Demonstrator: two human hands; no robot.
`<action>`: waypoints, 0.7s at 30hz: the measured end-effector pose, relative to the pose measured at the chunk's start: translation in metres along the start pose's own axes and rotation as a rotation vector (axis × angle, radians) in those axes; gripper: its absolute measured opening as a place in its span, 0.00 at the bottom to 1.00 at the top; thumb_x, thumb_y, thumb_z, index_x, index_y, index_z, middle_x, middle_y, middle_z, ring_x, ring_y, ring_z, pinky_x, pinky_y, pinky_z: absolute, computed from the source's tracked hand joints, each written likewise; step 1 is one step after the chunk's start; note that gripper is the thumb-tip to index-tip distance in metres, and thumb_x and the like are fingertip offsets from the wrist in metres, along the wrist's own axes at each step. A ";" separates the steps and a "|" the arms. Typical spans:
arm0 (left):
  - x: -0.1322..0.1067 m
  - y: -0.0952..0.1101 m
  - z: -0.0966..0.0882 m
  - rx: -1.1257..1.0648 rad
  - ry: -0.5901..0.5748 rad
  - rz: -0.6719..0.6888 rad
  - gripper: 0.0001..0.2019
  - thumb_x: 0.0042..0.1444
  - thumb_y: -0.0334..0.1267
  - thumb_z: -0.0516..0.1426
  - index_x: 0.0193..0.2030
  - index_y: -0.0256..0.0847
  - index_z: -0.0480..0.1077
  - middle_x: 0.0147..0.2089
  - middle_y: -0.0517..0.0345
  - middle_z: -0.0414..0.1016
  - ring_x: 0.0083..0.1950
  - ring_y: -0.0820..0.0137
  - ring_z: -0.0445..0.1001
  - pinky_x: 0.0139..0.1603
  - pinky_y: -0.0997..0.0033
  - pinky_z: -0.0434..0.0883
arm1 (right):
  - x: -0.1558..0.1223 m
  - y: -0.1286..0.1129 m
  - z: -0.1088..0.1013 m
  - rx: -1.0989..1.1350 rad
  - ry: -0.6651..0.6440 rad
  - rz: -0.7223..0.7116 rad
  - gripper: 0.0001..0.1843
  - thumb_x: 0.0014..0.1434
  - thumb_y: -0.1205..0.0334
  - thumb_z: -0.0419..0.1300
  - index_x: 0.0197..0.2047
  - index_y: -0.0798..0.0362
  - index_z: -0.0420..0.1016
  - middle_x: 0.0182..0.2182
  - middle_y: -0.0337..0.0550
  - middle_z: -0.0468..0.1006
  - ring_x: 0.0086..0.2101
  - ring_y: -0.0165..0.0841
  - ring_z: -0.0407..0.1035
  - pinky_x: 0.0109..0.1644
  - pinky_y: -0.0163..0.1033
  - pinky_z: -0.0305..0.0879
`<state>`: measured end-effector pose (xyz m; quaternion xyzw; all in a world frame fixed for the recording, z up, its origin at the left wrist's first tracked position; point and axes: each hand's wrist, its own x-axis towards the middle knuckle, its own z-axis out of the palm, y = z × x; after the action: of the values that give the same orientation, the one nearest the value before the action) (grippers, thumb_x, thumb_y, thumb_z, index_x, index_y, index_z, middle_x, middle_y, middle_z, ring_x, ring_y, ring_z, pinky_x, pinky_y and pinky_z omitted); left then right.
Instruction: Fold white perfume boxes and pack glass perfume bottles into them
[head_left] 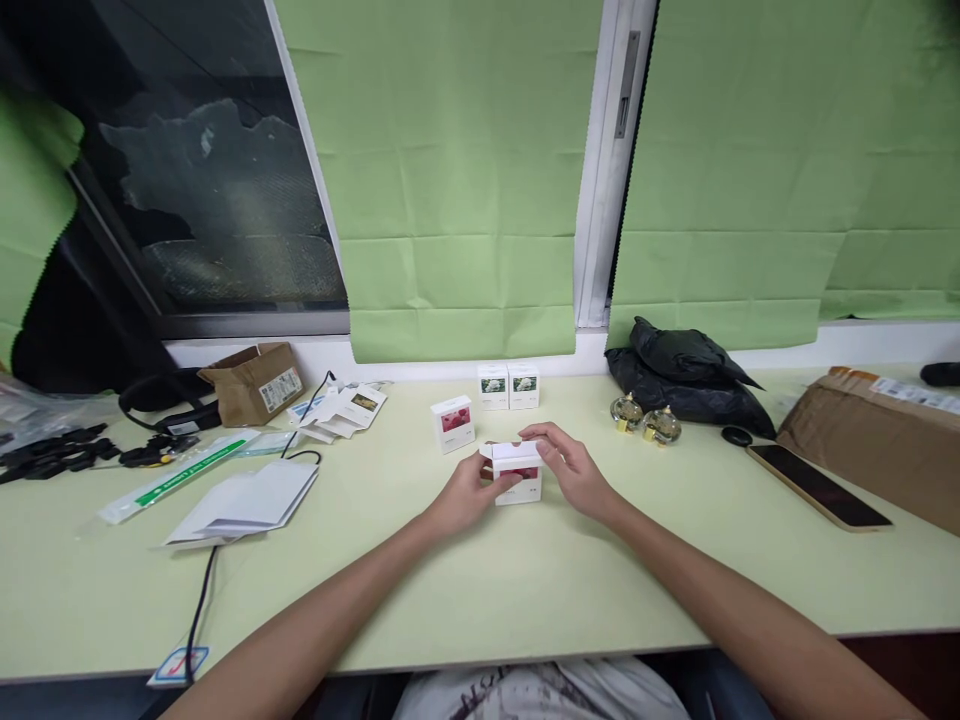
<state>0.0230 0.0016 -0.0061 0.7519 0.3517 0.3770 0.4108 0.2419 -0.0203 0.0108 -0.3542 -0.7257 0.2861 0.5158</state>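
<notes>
1. Currently: the small white box [521,482], red picture on its front, sits on the table [480,580] straight ahead of me, between both hands.
2. Grip: my left hand [466,497] is narrowed against the box's left wall. My right hand [576,472] is curled over its right top edge, fingertips on the top flap [512,453]. Both hold the box.
3. Progress (my judgement): the body is squared up, but the flap stands raised, not tucked. A closed red-picture box [453,423] stands just behind-left of it, and two green-picture boxes [508,385] stand further behind. Flat cartons [341,408] lie well off to its left, unfolded. Two glass bottles [645,422] stand behind-right, unboxed.
4. Surface: pale green, matte. A phone [817,485] lies well to the box's right, a black bag [686,375] behind-right, and folded white papers [247,500] to its left.
5. Room: green blinds [450,170] hang behind the box, with a dark window [217,200] behind-left.
</notes>
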 end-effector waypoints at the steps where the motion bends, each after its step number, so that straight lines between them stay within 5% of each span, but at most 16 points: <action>1: 0.000 0.000 0.000 0.001 -0.003 0.001 0.20 0.64 0.52 0.61 0.57 0.42 0.73 0.57 0.50 0.80 0.54 0.58 0.78 0.52 0.60 0.75 | 0.000 0.000 0.000 0.004 0.000 -0.002 0.21 0.74 0.43 0.50 0.56 0.46 0.75 0.52 0.45 0.79 0.53 0.42 0.74 0.57 0.46 0.69; 15: -0.004 0.004 -0.004 0.055 0.058 0.059 0.20 0.64 0.50 0.61 0.59 0.45 0.69 0.57 0.51 0.77 0.52 0.60 0.77 0.51 0.60 0.76 | -0.002 -0.004 0.000 -0.030 -0.017 -0.032 0.21 0.75 0.45 0.50 0.60 0.45 0.72 0.55 0.48 0.78 0.54 0.43 0.73 0.60 0.49 0.69; 21: -0.005 0.004 -0.011 0.197 0.191 0.213 0.21 0.64 0.44 0.61 0.61 0.47 0.62 0.60 0.51 0.70 0.58 0.60 0.73 0.58 0.58 0.73 | -0.005 -0.002 -0.001 -0.207 0.107 -0.243 0.18 0.74 0.48 0.51 0.59 0.45 0.72 0.54 0.51 0.75 0.56 0.46 0.69 0.61 0.54 0.67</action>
<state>0.0120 -0.0007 0.0004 0.7824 0.3428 0.4517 0.2576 0.2436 -0.0254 0.0104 -0.3299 -0.7602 0.1260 0.5453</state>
